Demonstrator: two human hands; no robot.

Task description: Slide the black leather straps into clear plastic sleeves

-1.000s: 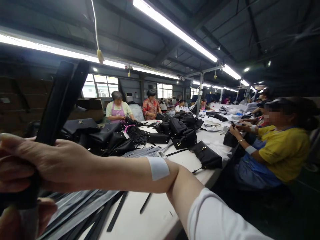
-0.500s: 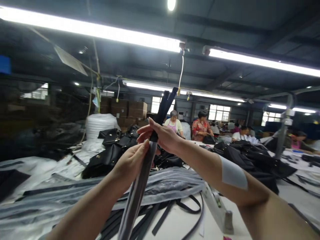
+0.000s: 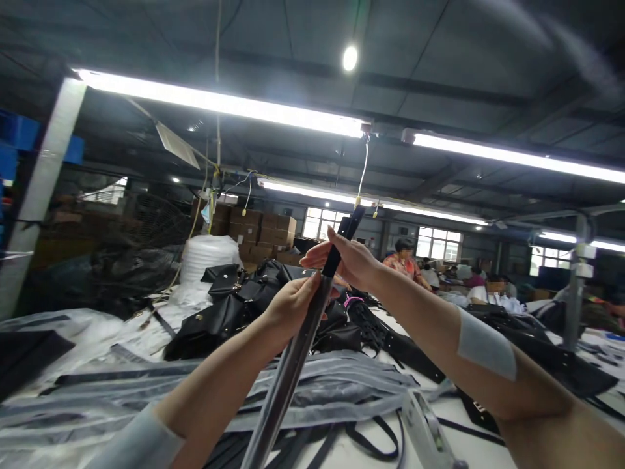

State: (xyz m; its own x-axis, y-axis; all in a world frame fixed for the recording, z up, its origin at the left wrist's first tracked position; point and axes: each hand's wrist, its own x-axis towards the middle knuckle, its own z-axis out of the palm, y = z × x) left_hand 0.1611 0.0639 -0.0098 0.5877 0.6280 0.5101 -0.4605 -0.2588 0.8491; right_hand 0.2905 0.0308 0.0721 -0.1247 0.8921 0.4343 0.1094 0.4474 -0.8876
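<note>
A long black strap [image 3: 334, 258] rises at a tilt, its lower length inside a translucent sleeve [image 3: 293, 371]. My left hand [image 3: 293, 303] pinches the sleeve near its upper end, where the bare black part comes out. Just above it, my right hand [image 3: 352, 262] has its thumb and fingers around the bare strap, several fingertips showing on the left side. The strap's top ends stick up past my right hand and stand slightly apart. The sleeve runs down to the bottom edge of the view.
Sleeved straps [image 3: 342, 384] and black straps [image 3: 375, 433] cover the white table. Behind lie black bags [image 3: 215, 322] and a white wrapped roll [image 3: 208, 260]. A pale metal device [image 3: 424, 423] stands front right. A person [image 3: 405, 264] in red is beyond.
The view has shifted, so both hands and the strap appear farther right and a little lower. Less of the strap's top shows above my right hand. Both hands keep their hold.
</note>
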